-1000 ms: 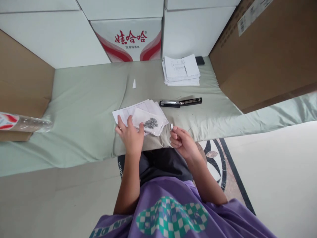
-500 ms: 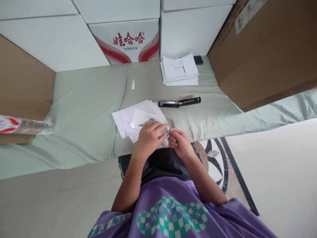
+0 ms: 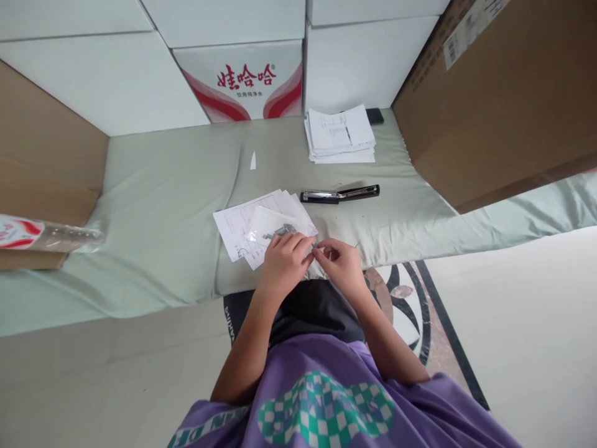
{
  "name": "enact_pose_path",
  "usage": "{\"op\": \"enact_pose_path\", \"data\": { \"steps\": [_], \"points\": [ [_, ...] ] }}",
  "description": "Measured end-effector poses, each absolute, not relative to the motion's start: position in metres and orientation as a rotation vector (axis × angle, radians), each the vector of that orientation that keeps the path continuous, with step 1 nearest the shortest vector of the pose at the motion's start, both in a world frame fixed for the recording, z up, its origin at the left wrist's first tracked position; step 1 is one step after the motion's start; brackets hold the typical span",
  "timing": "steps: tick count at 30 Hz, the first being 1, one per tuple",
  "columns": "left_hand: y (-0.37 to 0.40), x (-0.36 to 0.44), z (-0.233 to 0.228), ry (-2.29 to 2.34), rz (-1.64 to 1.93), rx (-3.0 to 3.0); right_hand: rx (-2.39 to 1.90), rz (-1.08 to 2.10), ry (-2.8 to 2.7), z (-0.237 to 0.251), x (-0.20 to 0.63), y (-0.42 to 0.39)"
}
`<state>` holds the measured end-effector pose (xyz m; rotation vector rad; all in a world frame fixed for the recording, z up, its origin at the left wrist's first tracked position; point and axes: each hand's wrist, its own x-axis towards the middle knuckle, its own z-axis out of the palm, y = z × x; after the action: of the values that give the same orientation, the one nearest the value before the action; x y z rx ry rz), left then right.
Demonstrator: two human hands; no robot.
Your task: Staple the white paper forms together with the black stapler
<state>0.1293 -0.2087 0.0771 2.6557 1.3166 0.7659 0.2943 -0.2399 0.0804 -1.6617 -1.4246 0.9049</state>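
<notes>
A small clear plastic bag (image 3: 267, 225) with tiny grey metal parts inside lies on a few white printed sheets (image 3: 233, 219) near the front edge of the green-covered table (image 3: 163, 186). My left hand (image 3: 283, 260) lies over the bag's near right part, its fingers curled onto the bag's edge. My right hand (image 3: 341, 261) is just to the right. Its fingertips meet the left hand's at the bag's right corner and pinch there. What exactly lies between the fingertips is too small to make out.
A black stapler-like tool (image 3: 339, 194) lies behind the hands. Further back are a stack of papers (image 3: 340, 134) and a dark phone (image 3: 375, 115). White cartons, one with red print (image 3: 242, 78), line the back. Cardboard boxes stand right (image 3: 504, 93) and left (image 3: 41, 155). A clear roll (image 3: 51, 235) lies at the left.
My left hand has moved right, from the sheets' left side onto the bag's right corner. My right hand has come up to meet it there.
</notes>
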Motion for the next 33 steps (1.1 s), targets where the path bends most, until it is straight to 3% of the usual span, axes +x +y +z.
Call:
{"op": "enact_pose_path", "data": {
  "steps": [7, 14, 22, 33],
  "points": [
    [-0.210, 0.124, 0.061, 1.352, 0.836, 2.622, -1.621, 0.762, -1.746, 0.078, 0.305, -0.217],
    [-0.223, 0.065, 0.030, 1.685, 0.928, 2.447, -1.785, 0.322, -2.064, 0.081, 0.345, -0.121],
    [-0.263, 0.028, -0.021, 1.869, 0.949, 2.452, -1.879, 0.276, -2.508, 0.079, 0.335, -0.065],
    [-0.264, 0.033, -0.028, 2.011, 0.900, 2.380, -1.962, 0.256, -2.426, 0.075, 0.324, -0.072]
  ]
}}
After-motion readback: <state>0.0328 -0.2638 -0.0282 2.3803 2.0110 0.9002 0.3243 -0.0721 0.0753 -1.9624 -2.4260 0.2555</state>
